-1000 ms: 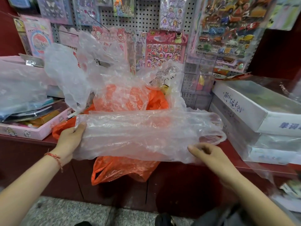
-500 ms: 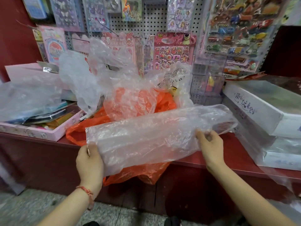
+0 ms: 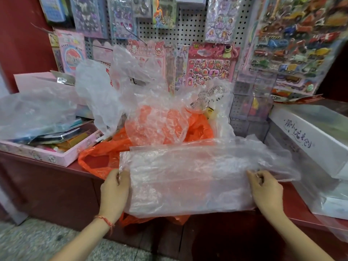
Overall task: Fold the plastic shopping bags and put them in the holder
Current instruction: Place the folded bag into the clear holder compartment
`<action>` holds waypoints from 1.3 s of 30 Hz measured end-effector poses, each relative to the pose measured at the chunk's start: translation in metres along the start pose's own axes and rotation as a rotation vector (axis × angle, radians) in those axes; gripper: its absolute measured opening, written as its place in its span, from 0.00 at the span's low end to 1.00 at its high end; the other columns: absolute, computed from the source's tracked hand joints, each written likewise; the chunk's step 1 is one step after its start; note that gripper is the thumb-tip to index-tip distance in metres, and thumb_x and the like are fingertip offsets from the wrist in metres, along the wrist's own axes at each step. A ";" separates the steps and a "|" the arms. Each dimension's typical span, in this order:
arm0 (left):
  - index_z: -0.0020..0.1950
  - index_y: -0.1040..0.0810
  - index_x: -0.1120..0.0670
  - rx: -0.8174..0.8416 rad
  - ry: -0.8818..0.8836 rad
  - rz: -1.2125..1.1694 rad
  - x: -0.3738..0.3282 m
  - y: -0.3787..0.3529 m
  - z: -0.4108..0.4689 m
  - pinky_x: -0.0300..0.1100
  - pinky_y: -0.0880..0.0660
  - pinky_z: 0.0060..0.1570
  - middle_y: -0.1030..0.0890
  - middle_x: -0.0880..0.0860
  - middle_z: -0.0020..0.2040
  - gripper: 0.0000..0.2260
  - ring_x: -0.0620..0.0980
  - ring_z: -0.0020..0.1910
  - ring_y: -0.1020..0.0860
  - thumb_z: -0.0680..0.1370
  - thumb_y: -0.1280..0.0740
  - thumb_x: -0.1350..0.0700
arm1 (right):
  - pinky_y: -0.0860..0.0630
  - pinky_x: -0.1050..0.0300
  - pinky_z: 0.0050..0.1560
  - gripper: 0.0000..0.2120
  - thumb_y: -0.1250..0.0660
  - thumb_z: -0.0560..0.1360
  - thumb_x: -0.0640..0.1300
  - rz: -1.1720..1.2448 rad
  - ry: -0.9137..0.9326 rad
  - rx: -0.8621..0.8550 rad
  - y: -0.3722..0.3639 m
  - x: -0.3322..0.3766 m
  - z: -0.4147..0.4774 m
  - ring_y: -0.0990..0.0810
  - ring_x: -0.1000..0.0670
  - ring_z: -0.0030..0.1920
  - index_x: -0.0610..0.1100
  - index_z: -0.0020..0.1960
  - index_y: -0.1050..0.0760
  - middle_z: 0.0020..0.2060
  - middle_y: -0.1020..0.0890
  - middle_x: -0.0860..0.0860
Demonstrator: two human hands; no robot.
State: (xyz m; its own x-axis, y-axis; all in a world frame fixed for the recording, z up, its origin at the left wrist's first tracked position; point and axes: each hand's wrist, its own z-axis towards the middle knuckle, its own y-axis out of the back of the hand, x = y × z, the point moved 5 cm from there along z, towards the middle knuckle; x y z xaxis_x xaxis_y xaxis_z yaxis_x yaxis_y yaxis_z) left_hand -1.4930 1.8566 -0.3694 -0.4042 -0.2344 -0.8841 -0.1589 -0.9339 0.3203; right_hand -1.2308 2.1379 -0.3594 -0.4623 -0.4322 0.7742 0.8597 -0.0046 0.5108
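Clear bag (image 3: 188,181) held flat over the worktop's (image 3: 291,201) front edge.
Left hand (image 3: 114,193) gripped its left end; right hand (image 3: 267,191) pinched its right.

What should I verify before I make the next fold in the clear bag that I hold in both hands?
1. Left hand grip on the clear bag, left edge: ok, fingers curl round it.
2. Right hand grip: ok, it pinches the upper edge.
3. Bag flat between the hands: ok, though wrinkled.
4. Loose right end tucked in: not ok, it trails past the right hand.
5. Orange bag free of the fold: cannot tell, it lies underneath.
6. Holder within reach: cannot tell, none recognisable in view.
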 end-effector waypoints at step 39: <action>0.61 0.23 0.48 0.683 0.469 -0.142 -0.016 -0.042 0.063 0.50 0.38 0.70 0.26 0.44 0.62 0.28 0.44 0.63 0.30 0.68 0.32 0.33 | 0.32 0.66 0.41 0.10 0.33 0.74 0.53 -0.167 0.620 0.840 -0.103 0.146 0.006 0.25 0.55 0.42 0.51 0.45 0.32 0.42 0.23 0.56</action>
State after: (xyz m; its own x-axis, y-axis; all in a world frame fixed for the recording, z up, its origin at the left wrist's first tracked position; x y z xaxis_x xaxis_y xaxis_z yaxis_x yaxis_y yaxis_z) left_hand -1.5368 1.9164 -0.3477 0.0533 -0.3562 -0.9329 -0.7511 -0.6299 0.1976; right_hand -1.3879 2.0811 -0.2968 -0.1654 -0.8696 0.4652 0.2595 0.4167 0.8712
